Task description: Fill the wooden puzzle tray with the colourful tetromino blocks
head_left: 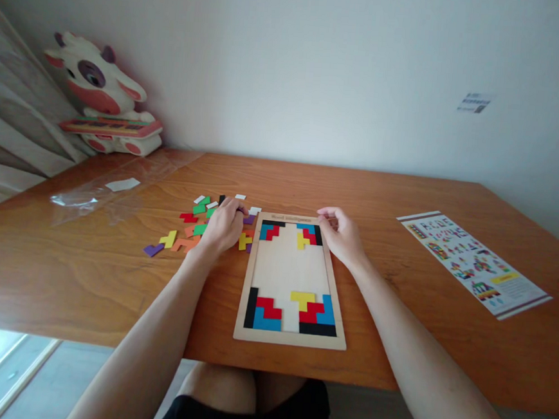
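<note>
Head view: the wooden puzzle tray served as the landmark, and you had it lying flat on the worktop, near its front edge and directly ahead of you. Coloured blocks were seated in all four corners of the tray, in black, blue, red and yellow; the middle of the tray was bare wood.

Your left hand rested palm down just left of the tray's far left corner, on top of the loose puzzle pieces. The fingers were curled over the pieces there; whether they had closed on any one piece could not be told. The pieces lay spread to the left of the tray, a purple one and a yellow one outermost.

Your right hand sat at the tray's far right corner, fingers bent and touching the rim. It gripped no piece that could be seen.

Right of the tray, well apart, lay a printed pattern sheet. Left of the tray, beyond the pieces, a clear plastic bag lay flat. Further left and back, against the wall, stood a cow-shaped toy.
</note>
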Motion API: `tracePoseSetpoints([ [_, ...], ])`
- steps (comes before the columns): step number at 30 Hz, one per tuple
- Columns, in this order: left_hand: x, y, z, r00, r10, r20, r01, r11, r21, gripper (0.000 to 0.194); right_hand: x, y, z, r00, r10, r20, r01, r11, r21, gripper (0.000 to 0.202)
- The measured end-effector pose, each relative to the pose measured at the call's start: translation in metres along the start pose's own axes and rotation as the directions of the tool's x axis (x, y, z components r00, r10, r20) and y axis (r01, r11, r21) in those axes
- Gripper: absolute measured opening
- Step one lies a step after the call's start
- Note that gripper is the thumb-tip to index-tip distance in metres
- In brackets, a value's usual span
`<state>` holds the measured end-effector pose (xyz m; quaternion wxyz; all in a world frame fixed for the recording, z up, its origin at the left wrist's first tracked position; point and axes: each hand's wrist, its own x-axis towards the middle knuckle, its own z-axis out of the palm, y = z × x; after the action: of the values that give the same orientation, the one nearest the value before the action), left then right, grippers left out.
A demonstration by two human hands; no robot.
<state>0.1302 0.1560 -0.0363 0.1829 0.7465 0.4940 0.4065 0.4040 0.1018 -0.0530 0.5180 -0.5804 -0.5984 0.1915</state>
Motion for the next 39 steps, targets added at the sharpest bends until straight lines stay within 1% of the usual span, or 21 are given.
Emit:
tracePoseSetpoints([
  [1,-0.001,0.006,0.002,0.997,-0.079,0.002,0.078,0.988,-0.133,0.013,-0.001,-0.004,0.001,1.000,-0.011,0.015,0.011,1.000,0.007,0.022],
  [2,-0.001,0.014,0.004,0.986,-0.163,0.043,0.169,0.944,-0.284,0.012,-0.003,-0.008,0.002,0.999,-0.022,0.037,0.021,1.000,0.018,0.022],
  [3,-0.002,0.021,0.006,0.965,-0.229,0.130,0.263,0.870,-0.417,0.011,-0.005,-0.013,0.003,0.997,-0.033,0.069,0.030,0.999,0.035,0.023],
  [4,-0.004,0.029,0.007,0.934,-0.247,0.257,0.348,0.789,-0.506,0.009,-0.007,-0.019,0.005,0.993,-0.042,0.114,0.035,0.998,0.061,0.024],
  [5,-0.005,0.036,0.008,0.902,-0.239,0.361,0.413,0.724,-0.552,0.009,-0.009,-0.024,0.007,0.986,-0.042,0.163,0.027,0.995,0.094,0.025],
  [6,-0.007,0.042,0.008,0.872,-0.207,0.444,0.452,0.690,-0.565,0.009,-0.012,-0.030,0.009,0.978,-0.039,0.204,0.012,0.991,0.131,0.026],
  [7,-0.008,0.047,0.008,0.851,-0.159,0.501,0.458,0.691,-0.559,0.011,-0.014,-0.034,0.011,0.969,-0.039,0.243,-0.002,0.986,0.167,0.028],
  [8,-0.010,0.051,0.008,0.849,-0.105,0.518,0.424,0.720,-0.549,0.014,-0.016,-0.038,0.013,0.963,-0.037,0.268,-0.018,0.980,0.198,0.029],
  [11,-0.013,0.055,0.009,0.880,0.058,0.472,0.235,0.811,-0.536,0.023,-0.020,-0.044,0.018,0.944,-0.022,0.328,-0.075,0.957,0.279,0.032],
  [13,-0.014,0.055,0.011,0.897,0.098,0.432,0.180,0.810,-0.558,0.025,-0.020,-0.044,0.019,0.926,-0.007,0.379,-0.127,0.936,0.328,0.033],
  [16,-0.013,0.053,0.012,0.916,0.078,0.394,0.180,0.796,-0.577,0.027,-0.019,-0.044,0.018,0.887,-0.005,0.462,-0.198,0.899,0.389,0.035],
  [18,-0.013,0.053,0.012,0.918,0.055,0.392,0.195,0.798,-0.570,0.028,-0.018,-0.043,0.017,0.872,-0.023,0.489,-0.211,0.884,0.416,0.036],
  [22,-0.014,0.055,0.013,0.897,-0.010,0.442,0.292,0.764,-0.575,0.040,-0.018,-0.044,0.016,0.869,-0.030,0.494,-0.198,0.894,0.402,0.031],
  [25,-0.016,0.055,0.017,0.883,-0.012,0.469,0.329,0.728,-0.601,0.041,-0.019,-0.045,0.017,0.880,-0.002,0.475,-0.204,0.901,0.382,0.029],
  [28,-0.016,0.057,0.022,0.866,-0.044,0.498,0.408,0.637,-0.654,0.040,-0.019,-0.046,0.018,0.891,0.014,0.454,-0.218,0.889,0.402,0.033],
  [30,-0.015,0.059,0.024,0.855,-0.108,0.507,0.483,0.521,-0.704,0.036,-0.020,-0.047,0.019,0.895,0.039,0.444,-0.242,0.880,0.410,0.035],
  [33,-0.012,0.062,0.024,0.809,-0.205,0.551,0.586,0.359,-0.727,0.022,-0.020,-0.046,0.019,0.901,0.093,0.423,-0.287,0.860,0.422,0.036],
  [34,-0.011,0.062,0.024,0.796,-0.229,0.561,0.605,0.330,-0.725,0.018,-0.020,-0.046,0.019,0.906,0.106,0.410,-0.294,0.854,0.430,0.036],
  [35,-0.010,0.062,0.023,0.790,-0.248,0.561,0.613,0.312,-0.726,0.019,-0.020,-0.046,0.019,0.912,0.111,0.396,-0.292,0.852,0.435,0.037],
  [37,-0.009,0.061,0.023,0.801,-0.272,0.534,0.597,0.290,-0.748,0.028,-0.020,-0.044,0.020,0.923,0.092,0.373,-0.261,0.863,0.432,0.035],
  [39,-0.009,0.060,0.023,0.820,-0.270,0.504,0.567,0.272,-0.777,0.031,-0.020,-0.042,0.020,0.933,0.058,0.355,-0.212,0.886,0.412,0.030],
])
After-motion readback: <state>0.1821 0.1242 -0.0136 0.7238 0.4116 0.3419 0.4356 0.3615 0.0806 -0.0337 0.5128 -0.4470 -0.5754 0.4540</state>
